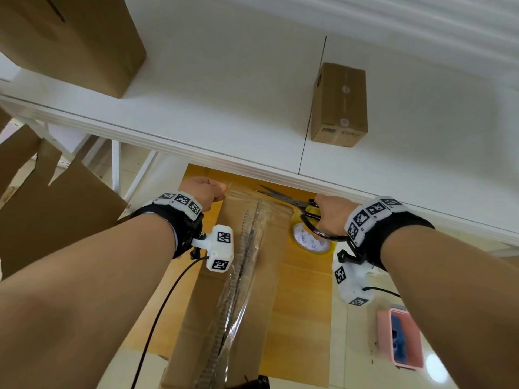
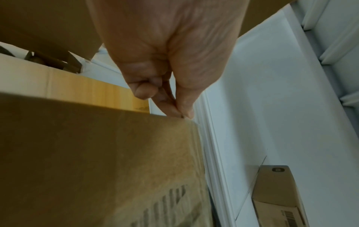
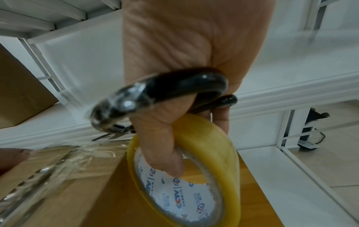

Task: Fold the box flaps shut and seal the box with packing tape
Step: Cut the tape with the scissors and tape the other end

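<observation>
A long brown cardboard box (image 1: 247,290) lies on a wooden board, flaps folded flat, with clear packing tape (image 1: 241,265) running down its middle seam. My left hand (image 1: 207,192) pinches the tape's edge at the box's far end; the pinch shows between thumb and fingertips (image 2: 182,112). My right hand (image 1: 331,214) grips black scissors (image 1: 292,203), blades parted and pointing left toward the tape. A finger of the same hand is hooked through the yellow tape roll (image 3: 194,176), which hangs beside the box.
A white table edge (image 1: 224,161) crosses just beyond the box. On the table stand a small sealed carton (image 1: 339,105) and a large carton (image 1: 70,43). Loose cardboard (image 1: 50,209) lies at the left; a pink tray (image 1: 401,338) sits on the floor at the right.
</observation>
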Demonstrator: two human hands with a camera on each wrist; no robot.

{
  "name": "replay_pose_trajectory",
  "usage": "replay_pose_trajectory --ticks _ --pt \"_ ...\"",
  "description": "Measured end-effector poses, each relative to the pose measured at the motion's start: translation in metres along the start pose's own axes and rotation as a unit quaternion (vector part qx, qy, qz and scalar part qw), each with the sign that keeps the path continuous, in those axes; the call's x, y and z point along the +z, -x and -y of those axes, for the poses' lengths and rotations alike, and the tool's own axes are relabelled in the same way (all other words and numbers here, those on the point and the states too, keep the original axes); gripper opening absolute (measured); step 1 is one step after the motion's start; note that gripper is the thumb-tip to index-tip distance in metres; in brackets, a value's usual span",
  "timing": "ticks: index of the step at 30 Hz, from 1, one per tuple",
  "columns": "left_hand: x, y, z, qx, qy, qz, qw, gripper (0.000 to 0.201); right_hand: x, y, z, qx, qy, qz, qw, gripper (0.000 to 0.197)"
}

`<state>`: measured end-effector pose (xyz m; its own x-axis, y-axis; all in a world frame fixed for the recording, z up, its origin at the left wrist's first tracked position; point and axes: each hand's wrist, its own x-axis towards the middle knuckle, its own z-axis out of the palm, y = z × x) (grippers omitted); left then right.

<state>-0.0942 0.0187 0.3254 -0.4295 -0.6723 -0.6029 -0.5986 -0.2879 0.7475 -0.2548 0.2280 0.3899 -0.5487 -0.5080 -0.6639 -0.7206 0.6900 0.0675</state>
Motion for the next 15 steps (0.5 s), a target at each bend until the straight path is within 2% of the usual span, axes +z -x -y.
replay_pose_trajectory --ticks 3,6,11,13,15 --pt "-0.001 0.001 0.005 0.004 -0.053 -0.001 0.999 0.022 0.004 -0.003 0.000 0.004 -0.009 0.010 1.000 0.037" --pt "0.000 0.003 0.009 -0.012 -0.057 0.006 0.998 0.030 0.005 -0.005 0.000 0.005 -0.017 0.016 1.000 0.039" --pt "0.000 -0.001 0.016 -0.063 -0.061 -0.002 0.996 0.018 0.005 -0.004 -0.002 0.009 -0.011 0.023 1.000 0.042" --pt "-0.006 -0.003 0.017 -0.048 -0.045 -0.015 0.998 0.012 0.006 -0.002 -0.005 0.008 -0.013 0.022 1.000 0.041" --pt "-0.012 -0.004 0.012 0.003 -0.026 -0.031 0.999 0.015 0.007 0.000 -0.007 0.008 -0.016 0.019 1.000 0.039"
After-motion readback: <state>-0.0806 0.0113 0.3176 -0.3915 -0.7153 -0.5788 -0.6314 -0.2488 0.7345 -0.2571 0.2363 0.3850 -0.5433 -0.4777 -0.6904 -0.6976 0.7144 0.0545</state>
